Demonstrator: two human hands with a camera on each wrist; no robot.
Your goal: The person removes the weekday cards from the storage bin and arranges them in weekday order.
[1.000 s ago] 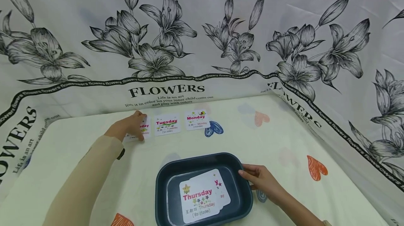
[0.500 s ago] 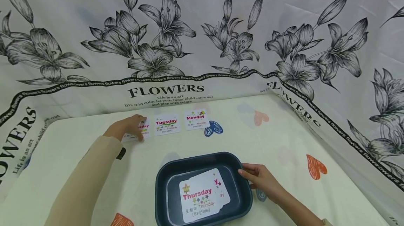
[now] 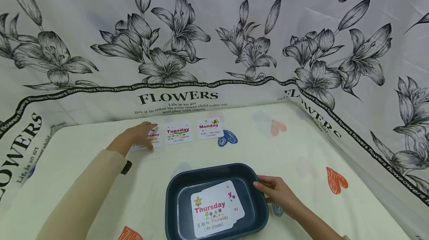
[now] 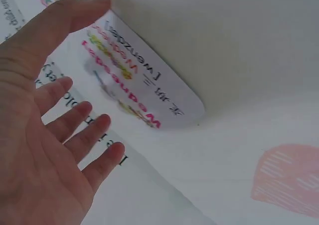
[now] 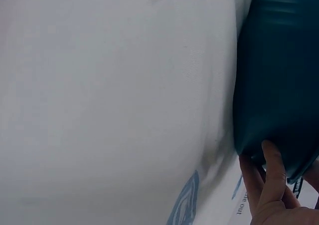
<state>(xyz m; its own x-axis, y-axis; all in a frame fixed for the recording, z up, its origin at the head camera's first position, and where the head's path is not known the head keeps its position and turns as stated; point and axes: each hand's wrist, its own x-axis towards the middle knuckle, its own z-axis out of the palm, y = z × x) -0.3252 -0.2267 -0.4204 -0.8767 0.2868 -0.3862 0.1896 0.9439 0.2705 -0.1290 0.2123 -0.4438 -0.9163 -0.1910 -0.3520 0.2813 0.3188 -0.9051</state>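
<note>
In the head view, my left hand (image 3: 135, 136) is over the Wednesday card (image 3: 155, 140) at the far left of a row and covers much of it. The left wrist view shows the thumb at the lower edge of that card (image 4: 149, 83), with the fingers spread and relaxed. A Tuesday card (image 3: 178, 133) and a Monday card (image 3: 209, 128) lie to its right, face up. My right hand (image 3: 279, 195) grips the right rim of a dark blue tray (image 3: 170, 210), thumb on top. In the tray, a Thursday card (image 3: 210, 210) overlaps another card (image 3: 239, 206), whose word is mostly hidden.
A cream cloth (image 3: 291, 150) with printed hearts covers the table. Behind and to the right rises a white curtain (image 3: 221, 61) with black flower prints. The card row lies near the table's back edge, beyond the tray.
The view has shifted slightly. My left hand stays over the Wednesday card, its forearm a little further left. My right hand keeps its hold on the tray, and the cards have not visibly moved.
</note>
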